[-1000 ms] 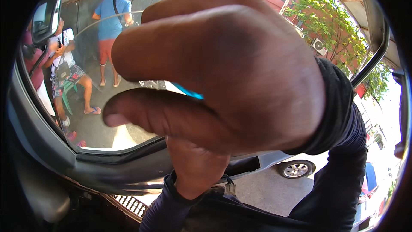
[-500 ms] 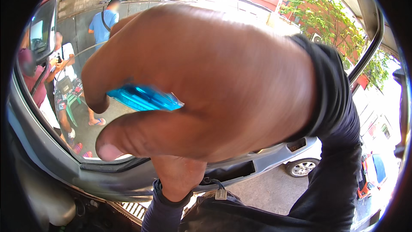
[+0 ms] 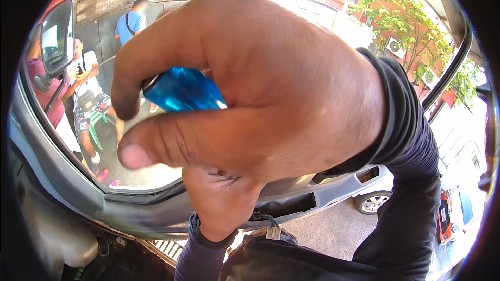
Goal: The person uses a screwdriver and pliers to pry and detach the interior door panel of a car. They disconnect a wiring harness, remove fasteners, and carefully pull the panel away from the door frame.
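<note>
My right hand (image 3: 281,88) fills the middle of the view, its back toward me, with the black-sleeved forearm coming in from the right. Its curled index finger and its thumb frame a shiny, see-through blue object (image 3: 185,91) with a dark end, which seems to lie inside the grip; its kind is not clear. A gap shows between that thumb and the index fingertip. Below and behind is my left hand (image 3: 221,203), of which only the wrist and lower part show; its fingers are hidden by the right hand. Both hands are over a vehicle's grey door panel (image 3: 156,203).
A side mirror (image 3: 57,39) stands outside the window at left. Beyond it are a person in a blue shirt (image 3: 130,25), another in a white shirt (image 3: 87,70) and one in maroon (image 3: 44,86). A green stool (image 3: 95,125), a car wheel (image 3: 373,203) and an orange car (image 3: 449,216) also show.
My right hand has tilted, its knuckles and index finger rising. More of the blue object shows between finger and thumb. My left wrist has shifted slightly right and up.
</note>
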